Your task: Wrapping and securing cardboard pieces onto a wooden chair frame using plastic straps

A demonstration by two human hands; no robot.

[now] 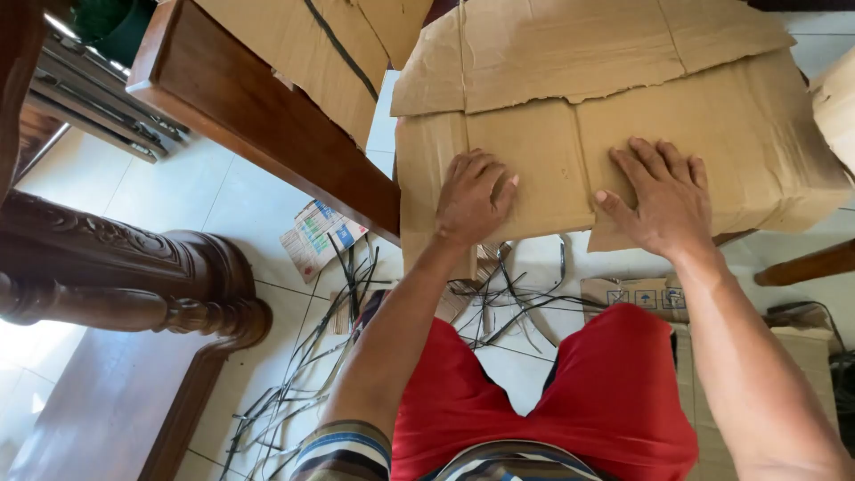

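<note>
Both hands' fingers flat atop flattened cardboard.

A dark wooden table runs aslant at upper left with a cardboard sheet lying on it, and its carved leg stands on the pale tiled floor at left. Black straps lie scattered over the tiles below the table's edge, some reaching down toward the lower left, and a small printed carton piece lies flat among them. Further right a small printed box sits on the floor beside red shorts, a wooden bar juts in at the right edge, and metal rails show at upper left.
</note>
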